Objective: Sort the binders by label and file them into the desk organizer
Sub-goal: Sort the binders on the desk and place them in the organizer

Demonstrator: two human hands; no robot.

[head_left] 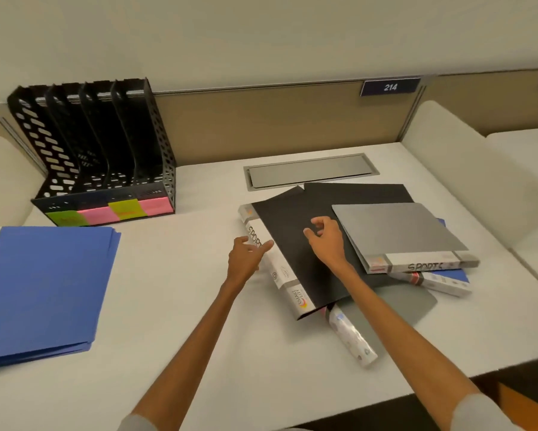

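Note:
A loose pile of binders lies right of centre on the white desk [174,306]. On top at the left is a black binder [292,244] whose white spine reads SPORTS. My left hand [247,259] touches that spine with relaxed fingers. My right hand [325,241] hovers over the black cover, fingers loosely curled and holding nothing. A grey binder [398,231], also marked SPORTS, lies on the pile's right side. Under them show another black cover [354,192], a grey cover [410,303] and two patterned spines [351,337]. The black perforated desk organizer [106,150] stands at the back left with green and pink labels.
A stack of blue folders [47,290] lies at the left of the desk. A grey cable hatch [308,172] is set into the desk behind the pile. A beige partition with a sign reading 214 [390,87] runs along the back. White dividers flank the desk.

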